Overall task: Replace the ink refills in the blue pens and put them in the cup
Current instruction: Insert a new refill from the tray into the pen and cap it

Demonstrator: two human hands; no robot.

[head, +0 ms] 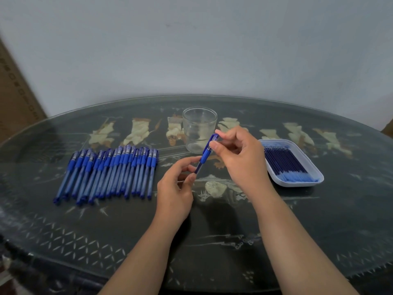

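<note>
left hand (176, 188) gripping blue pen's (205, 155) barrel, right hand (238, 154) pinching its cap end

Held over the table (212, 231) between both hands, tilted, top end up and away: one blue pen (205, 155). Pinched low on the barrel by the left hand (176, 188); pinched at the top end between thumb and fingers of the right hand (240, 154). Just behind, upright on the table: a clear cup (200, 129). To the left, lying side by side in a row, dark end plugs toward the near edge: many more blue pens (110, 173). To the right, packed lengthwise in a white tray (297, 183): dark blue refills (285, 162). Behind the table, a pale wall (191, 50); at far left, part of a brown box (14, 92).
</note>
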